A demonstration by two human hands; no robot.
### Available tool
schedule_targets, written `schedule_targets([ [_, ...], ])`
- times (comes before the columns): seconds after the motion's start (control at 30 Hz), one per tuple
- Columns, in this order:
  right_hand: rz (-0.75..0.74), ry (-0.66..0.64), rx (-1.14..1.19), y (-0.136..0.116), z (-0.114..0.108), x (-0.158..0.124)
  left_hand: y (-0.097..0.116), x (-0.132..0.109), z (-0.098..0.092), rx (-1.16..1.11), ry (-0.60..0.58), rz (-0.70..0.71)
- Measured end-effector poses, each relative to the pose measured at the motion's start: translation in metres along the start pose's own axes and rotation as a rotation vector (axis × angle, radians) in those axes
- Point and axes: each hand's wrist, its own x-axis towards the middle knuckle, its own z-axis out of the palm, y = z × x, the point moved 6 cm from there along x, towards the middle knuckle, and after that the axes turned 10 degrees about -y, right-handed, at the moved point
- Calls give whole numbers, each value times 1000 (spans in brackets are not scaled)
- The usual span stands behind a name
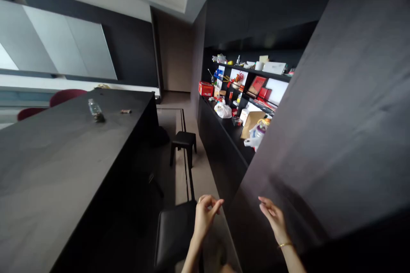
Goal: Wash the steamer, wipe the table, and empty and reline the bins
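Note:
My left hand [206, 214] is raised at the bottom middle, its fingers curled in and the thumb tip against them, with nothing visible in the grip. A ring shows on one of its fingers. To its right, my right hand [273, 217] hangs in the air with loosely bent fingers and a small gap at the thumb, holding nothing. A thin gold bracelet [285, 245] circles that wrist. Below and left of my left hand stands a black padded seat [176, 232]. The dark cabinet side [336, 145] rises behind my right hand; I see no contact.
A long dark table [64, 153] on the left carries a plastic bottle [95, 108] and a small tube-like item [126, 111]. A black stool [185, 138] stands in the aisle. On the right, shelves [235, 136] hold a red box [205, 88], a white bag [223, 110] and several other items.

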Motion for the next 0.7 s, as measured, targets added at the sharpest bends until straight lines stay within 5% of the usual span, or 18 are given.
schedule_targets([
  [0.13,-176,-40,-28,-59,49,196,-26,126,-10,-39,98,-67],
  [0.27,-384,94,-211,-163,80,392,-14,237,-9,-128,64,-37],
  [0.37,-409,244,-568,-246,88,525,-8,324,2,-214,30,19],
  [0.53,-477,363,-1148,-352,94,683,-28,488,25,-283,-92,101],
  [0.7,-616,510,-1371,-394,99,825,-68,652,9,-291,-234,175],
])
